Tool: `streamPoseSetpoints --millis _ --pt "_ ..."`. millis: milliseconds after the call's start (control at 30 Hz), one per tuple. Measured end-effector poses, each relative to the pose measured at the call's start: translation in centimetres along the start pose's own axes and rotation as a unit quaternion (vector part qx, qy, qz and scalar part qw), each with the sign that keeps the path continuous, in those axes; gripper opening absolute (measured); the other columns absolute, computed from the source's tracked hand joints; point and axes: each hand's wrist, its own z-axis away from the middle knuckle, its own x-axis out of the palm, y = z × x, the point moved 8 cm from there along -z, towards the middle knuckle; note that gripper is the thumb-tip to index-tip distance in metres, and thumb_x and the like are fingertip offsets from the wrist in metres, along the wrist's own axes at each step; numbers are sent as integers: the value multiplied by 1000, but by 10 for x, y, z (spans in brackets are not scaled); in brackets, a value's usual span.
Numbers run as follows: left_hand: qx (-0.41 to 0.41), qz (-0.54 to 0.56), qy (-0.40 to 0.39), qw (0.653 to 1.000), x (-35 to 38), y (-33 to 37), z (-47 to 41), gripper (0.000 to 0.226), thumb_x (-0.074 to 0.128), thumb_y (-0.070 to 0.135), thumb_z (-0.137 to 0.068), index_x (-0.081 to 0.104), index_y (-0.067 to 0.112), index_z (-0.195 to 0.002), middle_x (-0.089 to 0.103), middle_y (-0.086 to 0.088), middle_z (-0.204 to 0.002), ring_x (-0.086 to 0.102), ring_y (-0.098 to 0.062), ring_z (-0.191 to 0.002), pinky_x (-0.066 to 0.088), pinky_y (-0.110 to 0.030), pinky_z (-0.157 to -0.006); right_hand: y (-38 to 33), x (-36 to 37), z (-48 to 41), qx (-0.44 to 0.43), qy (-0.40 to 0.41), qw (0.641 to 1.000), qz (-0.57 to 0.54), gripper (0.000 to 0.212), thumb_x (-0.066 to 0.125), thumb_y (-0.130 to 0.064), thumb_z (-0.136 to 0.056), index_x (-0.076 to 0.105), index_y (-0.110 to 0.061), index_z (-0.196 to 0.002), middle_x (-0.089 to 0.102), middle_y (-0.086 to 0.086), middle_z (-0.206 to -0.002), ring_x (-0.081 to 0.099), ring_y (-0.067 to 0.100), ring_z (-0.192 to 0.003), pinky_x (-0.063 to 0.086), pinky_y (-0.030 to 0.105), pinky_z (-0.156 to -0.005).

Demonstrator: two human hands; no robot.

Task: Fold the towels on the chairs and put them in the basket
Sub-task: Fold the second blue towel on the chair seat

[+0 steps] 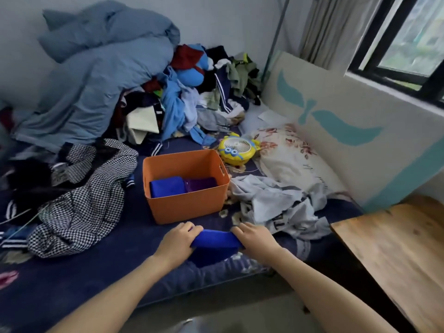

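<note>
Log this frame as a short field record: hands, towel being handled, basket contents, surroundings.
setting: bed with a dark blue cover, strewn with clothes
left hand: grips the left end of the held blue towel
right hand: grips its right end
towel position: at the bed's near edge, in front of the orange basket, not in it
basket contents: folded blue towel beside purple towel
nearby: checkered garment left of the basket, yellow fan behind it, wooden table at right
</note>
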Motion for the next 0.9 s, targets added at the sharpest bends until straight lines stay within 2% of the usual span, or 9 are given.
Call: streamPoseSetpoints --millis 233,333,433,600,700,900 --pt "-85 53 4 995 -5 -50 -43 41 51 10 -85 54 25 -123 55 9 -119 49 -10 -111 44 -28 -87 28 11 -81 -43 -20 999 -24 40 54 -25 -84 47 -11 -121 54 8 -119 49 27 -110 42 40 -80" --pt "-89 80 20 993 -20 -77 -86 38 54 12 -84 57 26 -119 58 10 -113 51 -10 -108 43 -28 -87 56 4 -127 -46 -21 998 -38 40 56 -28 -81 48 -12 -117 56 6 -118 51 25 -110 41 38 -79" --pt "-85 78 -2 993 -36 -93 -131 33 55 18 -85 57 29 -116 58 10 -109 53 -10 -105 45 -31 -86 84 -14 -166 -44 -31 997 -54 44 57 -28 -81 48 -13 -121 56 6 -120 51 25 -111 38 34 -81" --pt "-71 44 -14 996 -56 -126 -211 36 52 27 -88 51 31 -124 55 11 -118 50 -10 -112 42 -29 -84 138 -36 -237 -16 -31 995 -94 50 58 -27 -81 46 -19 -129 55 3 -123 50 22 -113 37 30 -84" --pt "-68 43 -31 996 -61 -144 -250 33 52 26 -87 52 30 -120 56 9 -117 52 -14 -109 44 -34 -83 158 -36 -265 -2 -20 993 -113 54 56 -27 -82 42 -22 -134 54 1 -126 50 20 -112 37 27 -80" --pt "-108 59 -59 991 -54 -191 -319 21 50 24 -87 58 26 -106 59 6 -103 57 -18 -96 40 -30 -69 190 -16 -335 21 -68 985 -159 52 57 -25 -83 42 -23 -132 56 2 -123 54 24 -108 41 31 -78"
